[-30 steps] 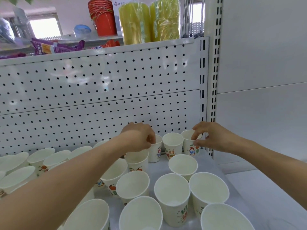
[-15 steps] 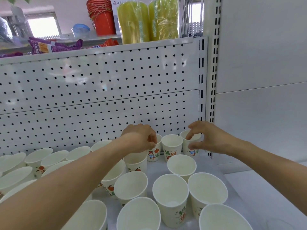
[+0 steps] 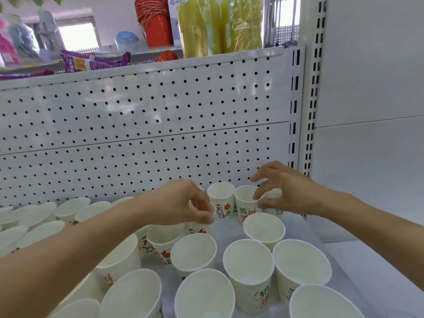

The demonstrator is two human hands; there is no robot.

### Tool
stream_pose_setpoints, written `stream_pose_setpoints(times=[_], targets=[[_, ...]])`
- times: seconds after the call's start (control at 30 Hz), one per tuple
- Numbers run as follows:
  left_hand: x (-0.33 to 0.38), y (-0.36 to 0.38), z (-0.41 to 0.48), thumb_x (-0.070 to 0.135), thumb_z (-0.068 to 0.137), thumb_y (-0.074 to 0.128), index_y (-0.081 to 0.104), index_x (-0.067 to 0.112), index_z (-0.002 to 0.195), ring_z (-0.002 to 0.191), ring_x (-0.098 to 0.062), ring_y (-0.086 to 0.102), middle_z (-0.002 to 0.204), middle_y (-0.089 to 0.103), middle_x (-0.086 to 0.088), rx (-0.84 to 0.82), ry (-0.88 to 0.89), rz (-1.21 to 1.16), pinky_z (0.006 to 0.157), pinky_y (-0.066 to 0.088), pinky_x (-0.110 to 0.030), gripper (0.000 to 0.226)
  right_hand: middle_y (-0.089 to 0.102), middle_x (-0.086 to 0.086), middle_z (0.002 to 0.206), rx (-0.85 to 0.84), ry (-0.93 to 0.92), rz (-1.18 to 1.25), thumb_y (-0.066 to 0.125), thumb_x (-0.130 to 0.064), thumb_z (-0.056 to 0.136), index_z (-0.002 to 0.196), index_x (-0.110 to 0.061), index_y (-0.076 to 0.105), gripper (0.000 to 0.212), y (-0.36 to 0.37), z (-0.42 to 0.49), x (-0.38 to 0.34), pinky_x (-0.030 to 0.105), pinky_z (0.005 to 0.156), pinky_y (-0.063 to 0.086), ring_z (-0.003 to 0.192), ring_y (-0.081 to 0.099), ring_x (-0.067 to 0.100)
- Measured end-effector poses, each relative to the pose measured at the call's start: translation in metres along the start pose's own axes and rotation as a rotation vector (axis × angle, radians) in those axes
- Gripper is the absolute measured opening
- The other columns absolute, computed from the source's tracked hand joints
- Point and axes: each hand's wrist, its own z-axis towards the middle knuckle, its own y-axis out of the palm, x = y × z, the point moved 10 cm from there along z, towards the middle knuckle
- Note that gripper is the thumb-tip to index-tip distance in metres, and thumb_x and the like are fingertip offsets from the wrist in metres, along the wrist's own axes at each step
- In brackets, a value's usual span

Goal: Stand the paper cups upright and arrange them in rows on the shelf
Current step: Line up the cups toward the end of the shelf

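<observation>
Pegboard panel (image 3: pixel 160 134) at the back, white shelf (image 3: pixel 229 229) below it, slotted post (image 3: pixel 309 134) at the right end. The back row has been started against the panel. The red-lettered cup (image 3: pixel 221 200) and green-lettered cup (image 3: pixel 246 203) stand upright just beside each other, and the corner cup (image 3: pixel 274 193) sits by the post, mostly hidden by the right hand (image 3: pixel 291 191). That hand's fingers are spread and curved round the corner cup with the index lifted clear; can't tell whether the thumb or any finger actually touches it. Left hand (image 3: pixel 181 203) is palm-down at the row's left end, fingers bunched downward over the rim of a fruit-print cup (image 3: pixel 200 229). It's blurred there, so can't tell if the cup is pinched or just covered. My read of the step: seat the two end cups into the back row. To do it well:

- Hold at the rim with light pressure, since a paper wall crushes easily.
- Get the base flat on the shelf before letting go.
- Nudge the cup until its wall meets its neighbour, keeping the rim line parallel to the panel.
- Lift the hands straight up, because the left forearm hangs right over the loose cups (image 3: pixel 249 260) in front and a sideways exit would sweep them.

Far-left cups (image 3: pixel 41 214) look tilted, though that may be lens distortion. Second row is not formed yet.
</observation>
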Motion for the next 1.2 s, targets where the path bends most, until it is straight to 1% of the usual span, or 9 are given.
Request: stream_pose_setpoints(times=[0.2,0.4,0.5,0.6,0.73,0.8,0.9,1.03,1.2], targets=[[-0.001,0.016,-0.002,0.03,0.087,0.068,0.076,0.029,0.093,0.069,0.012,0.057,0.076,0.068,0.021,-0.053,0.023,0.065,0.063,0.037,-0.002,0.01,0.051,-0.02,0.129,-0.052,0.019,-0.128,0.067,-0.042,0.085,0.099,-0.035,0.072,0.016,0.011,0.018,-0.005,0.026,0.096,0.037,0.125,0.034,0.001],[0.003,0.014,-0.017,0.031,0.088,0.068,0.076,0.031,0.094,0.079,0.009,0.061,0.081,0.068,0.025,-0.109,0.077,-0.038,0.073,0.044,-0.007,0.01,0.046,-0.017,0.135,-0.065,0.063,-0.185,0.064,-0.046,0.087,0.113,-0.037,0.067,0.027,0.007,0.017,-0.005,0.022,0.093,0.031,0.122,0.035,0.001],[-0.014,-0.027,-0.014,0.03,0.091,0.064,0.074,0.033,0.098,0.085,0.009,0.063,0.089,0.07,0.025,0.101,0.032,-0.154,0.081,0.048,-0.013,0.012,0.049,-0.017,0.134,-0.014,0.056,-0.143,0.061,-0.048,0.087,0.116,-0.038,0.064,0.03,-0.001,0.017,-0.006,0.023,0.093,0.029,0.127,0.033,0.002],[-0.044,-0.058,-0.007,0.022,0.093,0.062,0.074,0.027,0.103,0.089,0.004,0.063,0.096,0.07,0.019,0.251,-0.063,-0.063,0.087,0.05,-0.021,0.016,0.055,-0.017,0.127,0.052,0.008,-0.102,0.06,-0.044,0.09,0.111,-0.038,0.066,0.023,-0.012,0.023,-0.017,0.027,0.098,0.035,0.123,0.037,0.001],[-0.064,-0.044,0.002,0.017,0.092,0.063,0.072,0.026,0.107,0.096,0.001,0.061,0.105,0.07,0.014,0.111,-0.113,0.12,0.089,0.046,-0.019,0.019,0.056,-0.019,0.121,0.019,-0.034,-0.092,0.06,-0.041,0.091,0.109,-0.038,0.067,0.02,-0.004,0.04,-0.035,0.028,0.097,0.039,0.116,0.045,0.002],[-0.069,-0.042,0.004,0.021,0.092,0.063,0.072,0.026,0.105,0.098,-0.002,0.06,0.105,0.069,0.015,0.117,-0.134,0.179,0.091,0.047,-0.023,0.017,0.058,-0.016,0.118,0.0,-0.058,-0.083,0.06,-0.043,0.09,0.106,-0.04,0.067,0.018,0.004,0.05,-0.045,0.031,0.094,0.043,0.112,0.051,0.008],[-0.083,-0.05,-0.001,0.031,0.091,0.062,0.072,0.028,0.095,0.089,-0.005,0.062,0.095,0.069,0.015,0.172,-0.201,0.245,0.083,0.054,-0.031,0.011,0.06,-0.015,0.114,-0.045,-0.104,-0.1,0.058,-0.045,0.091,0.107,-0.041,0.067,0.019,0.016,0.068,-0.066,0.032,0.088,0.044,0.108,0.051,0.011],[-0.107,-0.043,-0.008,0.043,0.082,0.07,0.072,0.033,0.09,0.08,-0.006,0.065,0.087,0.07,0.017,0.088,-0.299,0.31,0.074,0.056,-0.028,0.013,0.062,-0.011,0.112,-0.109,-0.156,-0.112,0.058,-0.043,0.092,0.108,-0.035,0.069,0.021,0.03,0.094,-0.104,0.031,0.085,0.044,0.102,0.051,0.014],[-0.123,-0.025,-0.001,0.04,0.082,0.07,0.075,0.033,0.096,0.086,-0.012,0.066,0.096,0.072,0.014,0.043,-0.346,0.293,0.074,0.055,-0.03,0.017,0.068,-0.008,0.099,-0.286,-0.11,-0.172,0.065,-0.042,0.087,0.1,-0.027,0.074,0.022,0.061,0.116,-0.125,0.031,0.077,0.049,0.09,0.058,0.017]])
